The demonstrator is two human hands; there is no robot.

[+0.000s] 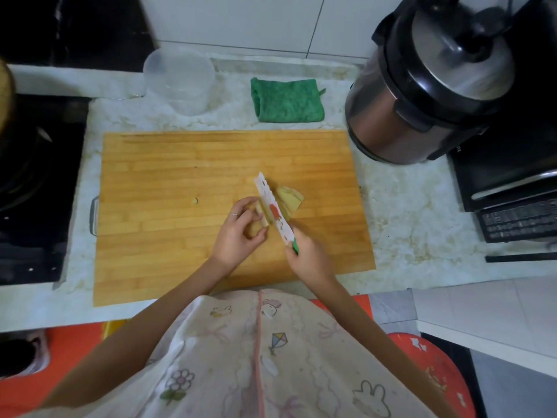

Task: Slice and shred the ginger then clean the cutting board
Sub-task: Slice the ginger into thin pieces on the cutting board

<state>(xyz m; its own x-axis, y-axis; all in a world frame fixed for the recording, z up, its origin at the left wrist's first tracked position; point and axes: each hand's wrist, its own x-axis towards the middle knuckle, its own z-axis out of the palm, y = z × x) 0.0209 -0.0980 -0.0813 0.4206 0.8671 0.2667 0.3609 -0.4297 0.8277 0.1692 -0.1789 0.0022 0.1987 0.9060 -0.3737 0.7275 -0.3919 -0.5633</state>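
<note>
1. Centre of the frame: the left hand (238,233) curls its fingers round the uncut ginger (262,217) on the cutting board (180,176).
2. The right hand (307,254) grips the knife (271,206) by its green handle, blade against the ginger.
3. Cut slices (291,198) lie just right of the blade.
4. A green cloth (287,99) lies on the surface (401,206) above the board.

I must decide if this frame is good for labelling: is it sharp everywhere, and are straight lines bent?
Head view, edges: the wide lens bows the sides of the cutting board. Head view, centre: the knife and ginger are fairly sharp. Head view, top right: the cooker is smeared by blur. Head view, light: soft, with only faint shadows.
</note>
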